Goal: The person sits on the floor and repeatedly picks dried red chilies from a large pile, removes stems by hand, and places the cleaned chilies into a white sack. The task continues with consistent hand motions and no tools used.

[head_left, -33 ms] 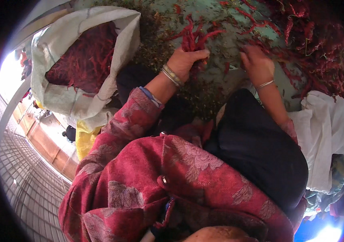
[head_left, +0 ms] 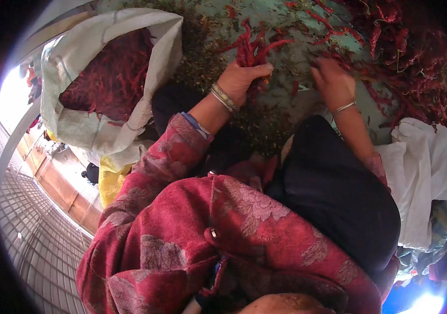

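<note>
A bunch of dried red chili peppers (head_left: 249, 49) is gripped in my left hand (head_left: 235, 81), its tips fanning out beyond the fingers and the thumb lying across it. My right hand (head_left: 335, 82) is apart from that bunch, over the near edge of the loose peppers. Its fingers are smeared by motion, so whether they hold anything is unclear. A big heap of dried red chili peppers (head_left: 417, 63) spreads to the far right. At the left, an open white woven sack (head_left: 93, 128) contains many more red peppers (head_left: 111, 76).
Stem bits and leaf debris (head_left: 197, 57) litter the pale green ground sheet (head_left: 265, 13). A white cloth or sack (head_left: 414, 172) lies right of my dark-trousered knee (head_left: 338, 183). Yellow sacking (head_left: 112, 180) sits below the open sack, near a wire-grid panel (head_left: 40, 251) at lower left.
</note>
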`<control>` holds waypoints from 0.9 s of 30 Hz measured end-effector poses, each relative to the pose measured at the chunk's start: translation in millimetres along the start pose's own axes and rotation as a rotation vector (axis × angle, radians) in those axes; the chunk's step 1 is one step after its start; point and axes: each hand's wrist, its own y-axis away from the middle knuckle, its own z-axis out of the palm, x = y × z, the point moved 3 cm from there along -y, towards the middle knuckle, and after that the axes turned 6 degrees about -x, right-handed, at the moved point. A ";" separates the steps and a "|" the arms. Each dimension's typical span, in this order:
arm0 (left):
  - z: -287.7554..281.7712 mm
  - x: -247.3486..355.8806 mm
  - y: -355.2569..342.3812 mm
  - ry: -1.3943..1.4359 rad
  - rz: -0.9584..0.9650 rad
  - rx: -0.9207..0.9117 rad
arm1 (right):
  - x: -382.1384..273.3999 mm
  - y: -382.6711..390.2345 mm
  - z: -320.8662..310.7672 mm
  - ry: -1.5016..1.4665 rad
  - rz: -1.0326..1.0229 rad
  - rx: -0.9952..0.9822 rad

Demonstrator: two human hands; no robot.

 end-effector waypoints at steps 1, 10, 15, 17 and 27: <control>-0.2 1.4 1.2 -0.016 0.005 0.000 | -0.1 -3.9 5.9 0.011 -0.018 -0.030; 0.5 -1.3 3.2 0.018 -0.041 -0.037 | 6.4 -7.6 7.6 -0.018 0.009 -0.024; 5.9 -1.2 5.4 0.077 -0.014 -0.029 | 12.4 -7.6 18.7 -0.005 0.051 -0.019; 6.2 -1.1 5.4 0.112 -0.011 -0.026 | 7.4 -9.4 15.5 -0.003 0.099 -0.054; 11.7 -6.2 -2.4 0.007 -0.104 -0.140 | -20.5 8.8 -4.9 -1.252 0.340 -0.066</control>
